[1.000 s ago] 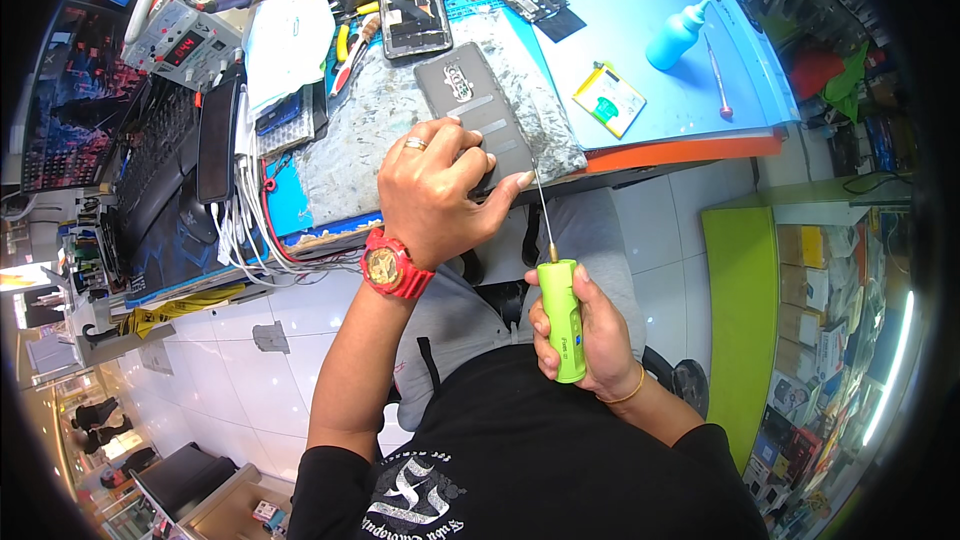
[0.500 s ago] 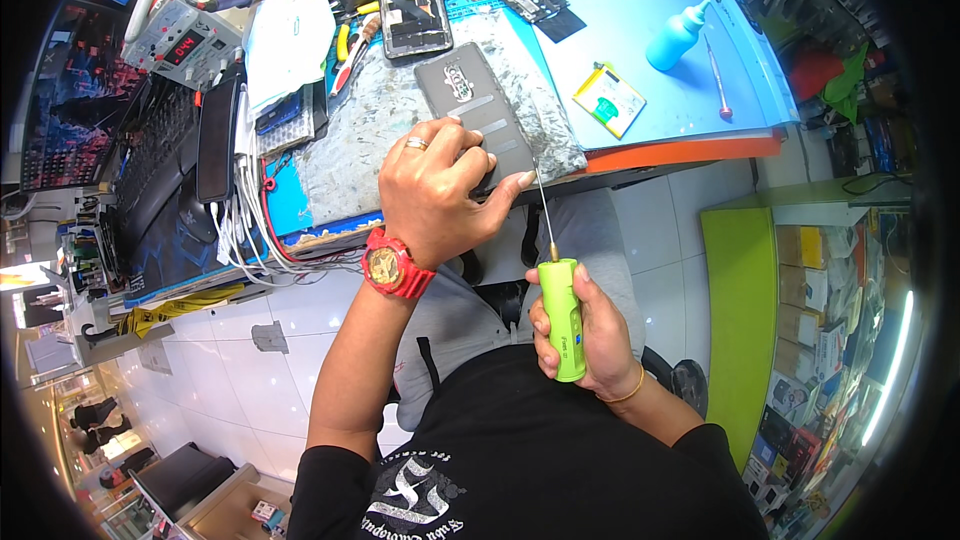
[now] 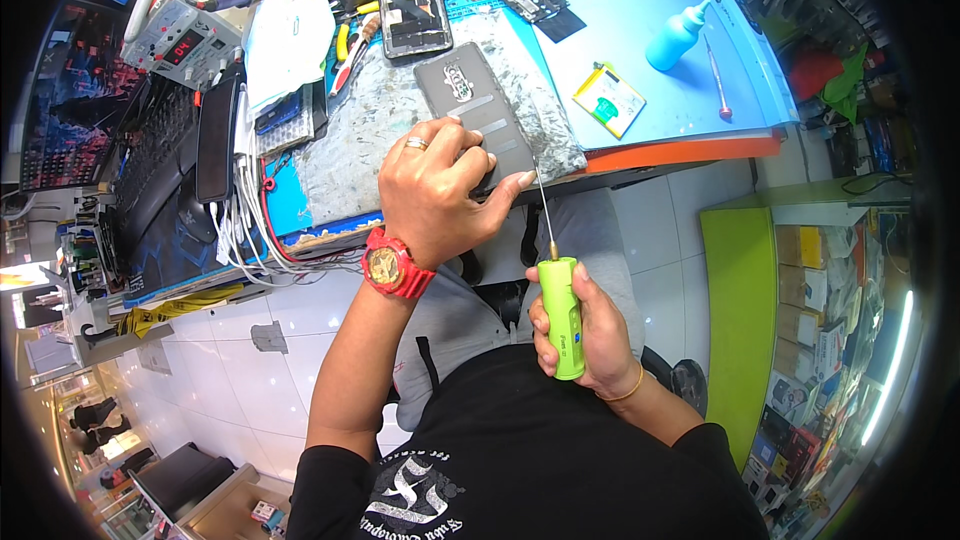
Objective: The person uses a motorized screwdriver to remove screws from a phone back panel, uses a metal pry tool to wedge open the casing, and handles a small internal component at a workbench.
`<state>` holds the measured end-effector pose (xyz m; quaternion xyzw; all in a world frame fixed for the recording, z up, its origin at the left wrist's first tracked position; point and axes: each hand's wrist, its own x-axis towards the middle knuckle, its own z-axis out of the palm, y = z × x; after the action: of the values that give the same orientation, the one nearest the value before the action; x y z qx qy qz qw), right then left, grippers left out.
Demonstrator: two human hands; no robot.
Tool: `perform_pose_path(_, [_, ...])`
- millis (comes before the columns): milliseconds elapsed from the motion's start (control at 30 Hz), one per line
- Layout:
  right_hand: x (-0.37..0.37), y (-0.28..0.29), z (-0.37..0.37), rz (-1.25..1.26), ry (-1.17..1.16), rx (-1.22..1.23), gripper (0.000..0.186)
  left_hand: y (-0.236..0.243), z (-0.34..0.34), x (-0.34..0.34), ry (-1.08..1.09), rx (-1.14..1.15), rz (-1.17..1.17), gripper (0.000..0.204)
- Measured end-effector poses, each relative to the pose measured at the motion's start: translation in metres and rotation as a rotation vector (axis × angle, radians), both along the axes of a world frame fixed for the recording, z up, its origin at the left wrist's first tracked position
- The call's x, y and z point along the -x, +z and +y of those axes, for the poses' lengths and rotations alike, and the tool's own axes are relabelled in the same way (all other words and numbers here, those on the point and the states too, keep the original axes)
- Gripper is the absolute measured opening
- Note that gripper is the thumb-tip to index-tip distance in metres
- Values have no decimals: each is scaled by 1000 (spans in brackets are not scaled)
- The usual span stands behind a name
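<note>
My left hand (image 3: 438, 188), with a ring and a red wristwatch, presses down on the near end of a grey phone back cover (image 3: 475, 105) lying on a worn grey work mat (image 3: 370, 135). My right hand (image 3: 590, 325) grips a lime-green electric screwdriver (image 3: 562, 315) upright below the bench edge. Its thin metal bit (image 3: 543, 205) points up to the near edge of the phone, beside my left thumb.
An opened phone (image 3: 415, 10) lies at the back of the mat. A blue mat (image 3: 650, 90) to the right carries a blue squeeze bottle (image 3: 678, 35), a yellow-framed part (image 3: 610, 100) and a thin tool (image 3: 715, 85). A power supply (image 3: 180, 40), keyboard (image 3: 150, 160) and cables (image 3: 250, 230) crowd the left.
</note>
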<state>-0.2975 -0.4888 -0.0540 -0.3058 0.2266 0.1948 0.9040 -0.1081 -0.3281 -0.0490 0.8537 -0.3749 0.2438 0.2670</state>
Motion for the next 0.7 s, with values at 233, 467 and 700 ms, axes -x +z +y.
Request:
perform_pose_path(233, [-1,1,-1,-11,4,37,58,0,0,-1,-5,-1,1,35])
perform_pose_path(467, [-1,-4,-3,2,19,76,64,-2,1,-1,-12,-1,-1,35])
perform_pose_path(700, [-2,-3,-11,2,40,98,64,-3,2,-2,-19,5,2,36])
